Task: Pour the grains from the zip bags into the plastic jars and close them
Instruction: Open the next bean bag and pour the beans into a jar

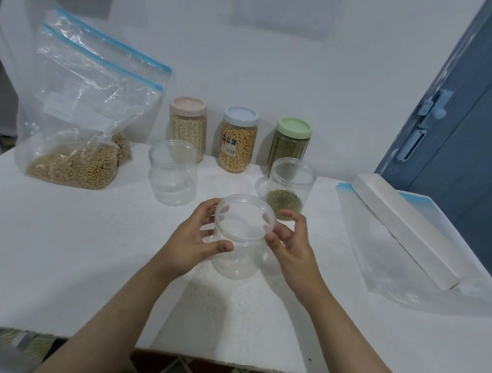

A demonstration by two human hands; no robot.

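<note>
Soft even light, faint shadows, edges warped.

Both forearms bare, reaching forward, converging at center. Left hand curled, thumb across front of clear jar, gripping it. Right hand fingers loosely bent, fingertips touching jar's right side.
</note>
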